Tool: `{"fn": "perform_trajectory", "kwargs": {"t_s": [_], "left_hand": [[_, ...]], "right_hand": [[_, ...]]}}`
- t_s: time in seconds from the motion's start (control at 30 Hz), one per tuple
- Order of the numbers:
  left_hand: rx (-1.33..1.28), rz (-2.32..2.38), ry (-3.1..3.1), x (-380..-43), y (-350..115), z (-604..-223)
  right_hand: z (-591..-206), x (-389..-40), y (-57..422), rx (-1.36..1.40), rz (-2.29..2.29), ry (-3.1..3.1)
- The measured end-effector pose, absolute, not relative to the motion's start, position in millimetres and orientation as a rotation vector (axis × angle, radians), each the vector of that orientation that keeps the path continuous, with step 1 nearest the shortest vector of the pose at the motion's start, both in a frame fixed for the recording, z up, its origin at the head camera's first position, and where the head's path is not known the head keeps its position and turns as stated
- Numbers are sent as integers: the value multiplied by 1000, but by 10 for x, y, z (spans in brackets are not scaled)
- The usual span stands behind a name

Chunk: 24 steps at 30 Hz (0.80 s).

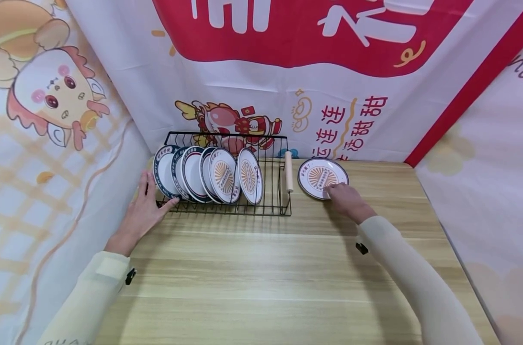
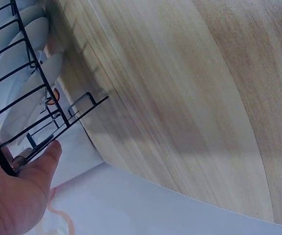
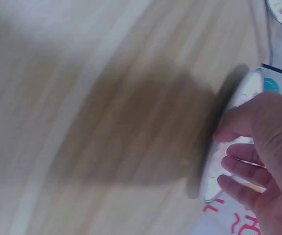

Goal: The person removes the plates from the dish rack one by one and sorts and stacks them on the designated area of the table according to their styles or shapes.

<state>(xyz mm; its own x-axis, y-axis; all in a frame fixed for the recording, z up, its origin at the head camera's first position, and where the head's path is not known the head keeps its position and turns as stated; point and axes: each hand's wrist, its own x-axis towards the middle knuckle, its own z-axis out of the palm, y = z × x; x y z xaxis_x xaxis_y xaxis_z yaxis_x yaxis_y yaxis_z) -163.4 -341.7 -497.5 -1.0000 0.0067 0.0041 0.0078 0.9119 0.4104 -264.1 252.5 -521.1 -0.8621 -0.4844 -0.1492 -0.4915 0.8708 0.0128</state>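
Several round plates (image 1: 222,175) with printed rims lean upright in a black wire dish rack (image 1: 261,211). At the rack's left end, my left hand (image 1: 142,211) touches the front corner, its thumb and fingers spread. In the left wrist view, the thumb of that hand (image 2: 20,200) lies along the rack's wire. One white plate (image 1: 315,168) with an orange sunburst and dark rim lies flat on the table, right of the rack. My right hand (image 1: 347,199) is over its near right edge. In the right wrist view, the fingers (image 3: 248,171) are loosely bent above the plate, thumb near its rim.
A pale wooden handle (image 1: 289,172) stands at the rack's right end. The wood-grain table (image 1: 253,278) stretches in front. Printed cloth hangs at the back (image 1: 244,76), at the left (image 1: 50,191) and at the right, close to the table's edges.
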Motion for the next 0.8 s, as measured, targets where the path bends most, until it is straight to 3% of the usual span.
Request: {"fn": "perform_trajectory", "kwargs": {"t_s": [0.3, 0.8], "left_hand": [[32, -675, -3097, -1640, -3392, -4969], [33, -674, -3073, -1647, -3422, -5004]], "right_hand": [[-4661, -2600, 2367, -784, -166, 3130], [-3612, -2459, 1694, -953, -418, 3174]]}}
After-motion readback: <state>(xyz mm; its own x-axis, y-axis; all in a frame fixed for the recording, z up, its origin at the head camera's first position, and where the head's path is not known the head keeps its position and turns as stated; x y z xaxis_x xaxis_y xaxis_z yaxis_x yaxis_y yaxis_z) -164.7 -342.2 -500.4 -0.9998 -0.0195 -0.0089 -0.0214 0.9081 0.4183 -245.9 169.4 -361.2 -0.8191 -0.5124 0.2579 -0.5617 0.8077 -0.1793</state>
